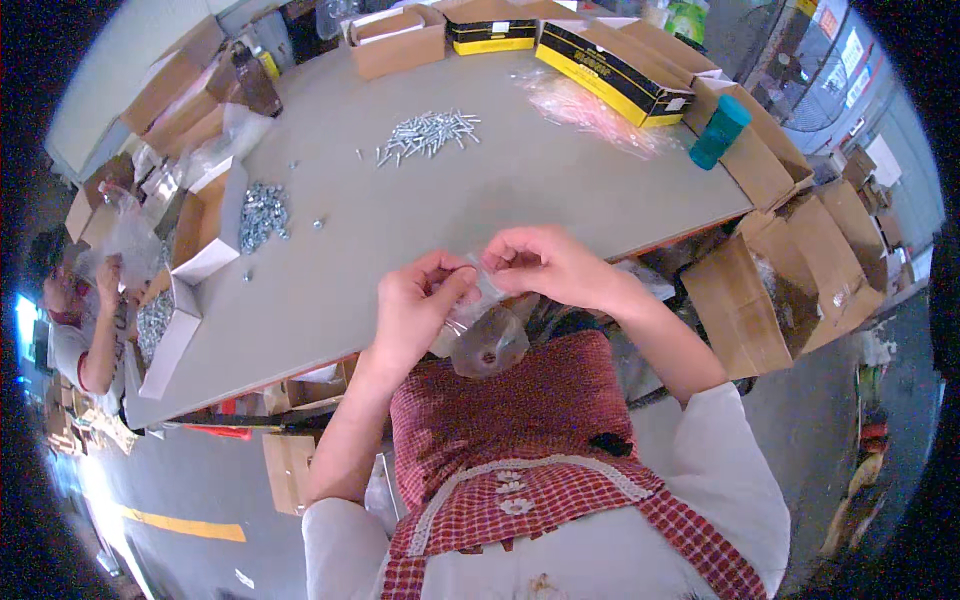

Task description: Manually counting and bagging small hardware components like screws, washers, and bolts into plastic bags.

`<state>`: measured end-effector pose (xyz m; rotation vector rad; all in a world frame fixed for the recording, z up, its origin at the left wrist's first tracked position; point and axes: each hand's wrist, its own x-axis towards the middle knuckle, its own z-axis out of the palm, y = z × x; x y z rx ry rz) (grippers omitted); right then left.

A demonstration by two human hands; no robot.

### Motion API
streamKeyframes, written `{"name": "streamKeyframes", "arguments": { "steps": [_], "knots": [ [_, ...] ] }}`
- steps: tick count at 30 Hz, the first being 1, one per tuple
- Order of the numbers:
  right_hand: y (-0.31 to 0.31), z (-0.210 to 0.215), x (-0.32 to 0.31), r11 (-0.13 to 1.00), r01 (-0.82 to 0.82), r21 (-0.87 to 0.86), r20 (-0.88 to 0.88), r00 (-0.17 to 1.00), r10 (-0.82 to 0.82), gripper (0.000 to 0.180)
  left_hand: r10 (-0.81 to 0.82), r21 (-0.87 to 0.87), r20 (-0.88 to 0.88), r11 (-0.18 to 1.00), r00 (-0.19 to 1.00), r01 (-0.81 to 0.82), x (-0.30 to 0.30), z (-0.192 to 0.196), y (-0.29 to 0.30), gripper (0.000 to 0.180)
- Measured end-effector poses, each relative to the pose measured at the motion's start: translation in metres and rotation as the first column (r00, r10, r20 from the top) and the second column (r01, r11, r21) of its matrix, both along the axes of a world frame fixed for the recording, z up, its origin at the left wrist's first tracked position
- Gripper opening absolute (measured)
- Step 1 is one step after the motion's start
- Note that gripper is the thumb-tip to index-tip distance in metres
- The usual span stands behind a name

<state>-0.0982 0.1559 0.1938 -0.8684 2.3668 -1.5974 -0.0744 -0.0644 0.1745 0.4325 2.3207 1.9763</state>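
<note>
Both hands pinch the top of a small clear plastic bag (487, 335) at table edge: left hand (418, 305) at nine o'clock, right hand (550, 265) at two; screws (428, 133) lie at twelve.

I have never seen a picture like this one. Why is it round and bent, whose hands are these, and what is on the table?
There is no machine here. A person wears a wide fisheye camera on the head; it looks down, so straight edges bend near the rim. The left hand and right hand together pinch the top of a small clear plastic bag that hangs over a red checked apron. On the grey table lie a pile of silver screws, a heap of small metal nuts, open cardboard boxes and a teal bottle. At the left edge another person handles a bag.
</note>
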Motion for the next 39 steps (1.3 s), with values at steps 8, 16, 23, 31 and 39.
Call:
{"name": "streamKeyframes", "arguments": {
  "steps": [8,16,23,31,39],
  "knots": [
    [-0.006,0.017,0.021,0.983,-0.162,-0.083,0.418,0.89,0.182,0.014,0.06,-0.329,-0.603,0.89,0.795,-0.317,0.017,0.012,-0.003,0.01],
    [-0.015,0.004,0.033,0.994,-0.081,-0.069,0.309,0.946,0.098,0.017,0.042,-0.271,-0.23,0.957,0.972,-0.106,0.034,0.032,-0.001,0.017],
    [-0.019,-0.002,0.037,0.982,-0.074,-0.176,0.164,0.981,0.103,0.014,-0.147,0.124,0.266,0.985,0.953,0.118,0.027,0.024,-0.001,0.021],
    [-0.019,-0.004,0.042,0.989,0.106,-0.103,0.05,0.994,-0.101,0.015,-0.048,0.194,0.18,0.981,0.982,0.013,0.027,0.011,0.003,0.014],
    [-0.03,-0.007,0.056,0.978,0.209,0.012,-0.324,0.926,-0.194,0.022,0.21,0.003,-0.175,0.977,0.962,-0.213,0.037,0.014,0.015,0.01]
  ]
}}
